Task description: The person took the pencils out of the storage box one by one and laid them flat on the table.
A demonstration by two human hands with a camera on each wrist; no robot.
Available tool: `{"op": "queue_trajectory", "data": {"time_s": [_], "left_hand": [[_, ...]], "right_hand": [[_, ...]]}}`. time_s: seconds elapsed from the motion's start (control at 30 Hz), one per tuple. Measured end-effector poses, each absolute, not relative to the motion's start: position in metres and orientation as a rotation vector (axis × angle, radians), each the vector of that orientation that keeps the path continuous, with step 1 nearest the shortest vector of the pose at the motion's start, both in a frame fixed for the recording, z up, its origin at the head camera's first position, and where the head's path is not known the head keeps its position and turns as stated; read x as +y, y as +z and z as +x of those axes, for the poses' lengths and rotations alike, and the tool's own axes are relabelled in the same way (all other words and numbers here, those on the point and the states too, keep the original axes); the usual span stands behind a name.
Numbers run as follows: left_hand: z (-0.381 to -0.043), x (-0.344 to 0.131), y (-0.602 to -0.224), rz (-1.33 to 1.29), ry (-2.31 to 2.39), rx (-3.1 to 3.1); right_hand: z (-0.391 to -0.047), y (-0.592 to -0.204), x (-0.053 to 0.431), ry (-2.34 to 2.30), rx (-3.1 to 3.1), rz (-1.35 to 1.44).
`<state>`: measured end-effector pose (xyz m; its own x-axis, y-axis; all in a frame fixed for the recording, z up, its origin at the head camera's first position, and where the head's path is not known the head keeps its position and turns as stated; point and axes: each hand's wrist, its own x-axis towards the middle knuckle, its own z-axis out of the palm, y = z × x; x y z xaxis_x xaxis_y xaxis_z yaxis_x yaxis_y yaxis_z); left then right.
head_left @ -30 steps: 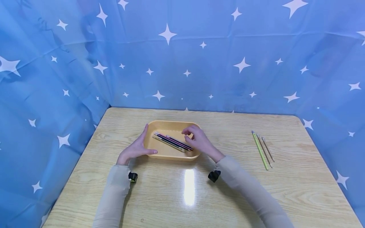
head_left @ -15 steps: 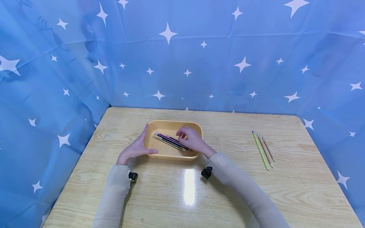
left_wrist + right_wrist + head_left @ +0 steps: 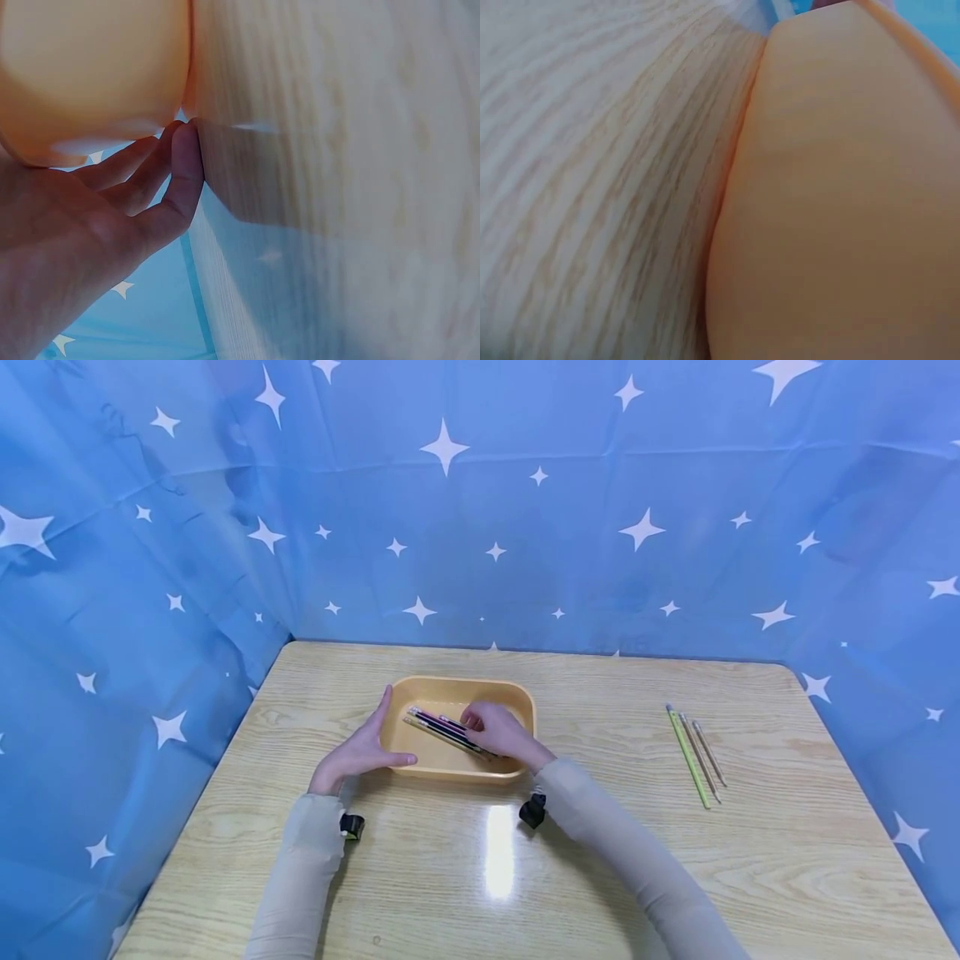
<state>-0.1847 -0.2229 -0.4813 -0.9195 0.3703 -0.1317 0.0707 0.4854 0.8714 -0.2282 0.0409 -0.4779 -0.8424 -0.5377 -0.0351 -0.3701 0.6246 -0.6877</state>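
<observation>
A shallow yellow-orange plastic tray [image 3: 457,687] lies on the wooden table with several pencils [image 3: 442,732] bundled inside, their eraser ends toward the left. My left hand [image 3: 363,747] rests against the tray's left end, thumb along the front wall and fingers extended along the side. In the left wrist view the fingers of that left hand [image 3: 127,195] touch the tray's wall [image 3: 97,75]. My right hand [image 3: 498,731] is down in the tray, fingers bent at the pencils and covering part of them. I cannot tell whether it pinches one.
On the right of the table [image 3: 600,843] lie a green pencil [image 3: 687,756] and two thinner brownish pencils [image 3: 700,758], side by side and slanted. A blue curtain [image 3: 570,543] with white stars hangs behind and along the sides. The right wrist view is mostly the tray's outer wall [image 3: 832,195].
My right hand has moved left and down onto the pencils, its fingertips closer to them. My left hand and the tray stay in place.
</observation>
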Motion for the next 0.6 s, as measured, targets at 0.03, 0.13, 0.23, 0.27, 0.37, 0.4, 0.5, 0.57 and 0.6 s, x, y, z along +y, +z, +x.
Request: {"op": "queue_trajectory", "data": {"time_s": [0.03,0.13,0.23,0.27,0.37,0.4,0.5,0.57,0.6], "left_hand": [[-0.185,-0.223,-0.481,0.375,1.404,2.436],[-0.186,-0.223,-0.482,0.373,1.401,2.438],[-0.185,-0.222,-0.481,0.368,1.401,2.434],[-0.184,-0.221,-0.479,0.368,1.404,2.428],[-0.179,-0.217,-0.465,0.372,1.418,2.408],[-0.177,-0.216,-0.46,0.372,1.423,2.399],[-0.174,-0.213,-0.448,0.375,1.433,2.385],[-0.176,-0.214,-0.454,0.368,1.429,2.392],[-0.177,-0.214,-0.458,0.367,1.425,2.398]], "right_hand": [[-0.228,-0.478,0.041,-0.999,2.615,-0.747],[-0.229,-0.48,0.039,-0.927,2.637,-0.767],[-0.23,-0.481,0.038,-0.87,2.659,-0.789],[-0.23,-0.482,0.037,-0.849,2.665,-0.796],[-0.231,-0.482,0.036,-0.808,2.67,-0.791],[-0.232,-0.482,0.036,-0.8,2.669,-0.779],[-0.234,-0.482,0.035,-0.8,2.661,-0.735],[-0.235,-0.482,0.035,-0.804,2.651,-0.706],[-0.235,-0.482,0.034,-0.803,2.647,-0.697]]}}
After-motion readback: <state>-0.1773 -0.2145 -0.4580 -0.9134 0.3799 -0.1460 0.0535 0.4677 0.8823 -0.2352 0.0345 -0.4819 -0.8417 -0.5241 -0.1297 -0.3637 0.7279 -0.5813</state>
